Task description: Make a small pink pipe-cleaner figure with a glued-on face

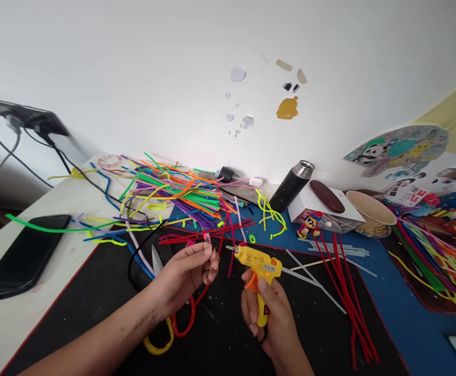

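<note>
My right hand (269, 313) grips the handle of a yellow glue gun (257, 263) with an orange trigger, its nozzle pointing left. My left hand (191, 271) pinches a small pink piece (206, 238) between thumb and fingertips, held just left of the nozzle tip. Both hands hover over a black mat (106, 282). A red pipe cleaner (189, 318) loops under my left wrist. Scissors with yellow handles (159, 342) lie beneath my left forearm, partly hidden.
A heap of coloured pipe cleaners (173, 196) lies at the back left. Red stems (349, 292) and clear glue sticks (314, 284) lie right. A black phone (24, 256), black flask (290, 185), white box (330, 209), paper bowl (371, 211) and more stems (431, 256) surround the mat.
</note>
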`<move>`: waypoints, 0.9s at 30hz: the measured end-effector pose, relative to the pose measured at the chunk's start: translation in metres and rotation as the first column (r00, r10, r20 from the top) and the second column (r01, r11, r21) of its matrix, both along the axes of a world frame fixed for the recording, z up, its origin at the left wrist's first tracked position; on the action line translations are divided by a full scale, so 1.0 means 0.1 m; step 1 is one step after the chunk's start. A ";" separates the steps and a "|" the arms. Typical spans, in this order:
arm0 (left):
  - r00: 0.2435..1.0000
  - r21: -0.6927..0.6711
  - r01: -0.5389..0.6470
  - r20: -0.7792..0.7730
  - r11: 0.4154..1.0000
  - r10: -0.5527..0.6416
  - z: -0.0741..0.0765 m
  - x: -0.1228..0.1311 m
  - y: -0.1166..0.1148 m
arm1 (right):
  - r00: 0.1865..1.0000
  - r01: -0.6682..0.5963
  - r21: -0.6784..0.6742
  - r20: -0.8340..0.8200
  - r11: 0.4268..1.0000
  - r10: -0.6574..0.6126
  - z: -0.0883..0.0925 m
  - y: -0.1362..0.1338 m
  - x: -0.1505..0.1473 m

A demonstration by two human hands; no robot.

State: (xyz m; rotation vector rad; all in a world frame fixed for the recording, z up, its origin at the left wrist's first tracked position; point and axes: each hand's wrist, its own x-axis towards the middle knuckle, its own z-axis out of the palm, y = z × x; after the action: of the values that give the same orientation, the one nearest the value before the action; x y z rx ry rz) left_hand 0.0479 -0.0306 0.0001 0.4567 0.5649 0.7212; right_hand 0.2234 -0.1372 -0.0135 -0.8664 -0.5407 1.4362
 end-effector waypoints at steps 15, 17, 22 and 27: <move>0.989 -0.085 -0.016 0.147 0.996 0.029 0.05 0.03 0.01 | 0.973 -0.111 0.093 -0.192 0.989 0.127 0.17 0.09 -0.14; 0.989 -0.089 -0.012 0.148 0.996 0.025 0.04 0.03 0.01 | 0.975 -0.109 0.115 -0.180 0.987 0.128 0.17 0.08 -0.13; 0.994 -0.084 -0.016 0.107 0.996 0.025 0.05 0.02 -0.01 | 0.977 -0.143 0.101 -0.143 0.985 0.156 0.17 0.06 -0.15; 0.998 -0.021 -0.063 0.023 0.998 0.063 0.07 0.01 0.00 | 0.997 -0.077 0.044 0.007 0.996 0.077 0.09 0.06 -0.16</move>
State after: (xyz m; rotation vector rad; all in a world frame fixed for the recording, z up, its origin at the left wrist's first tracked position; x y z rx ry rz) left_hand 0.0485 -0.0308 0.0068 0.4126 0.5655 0.7797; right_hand 0.2076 -0.1314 -0.0047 -0.8220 -0.6140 1.4866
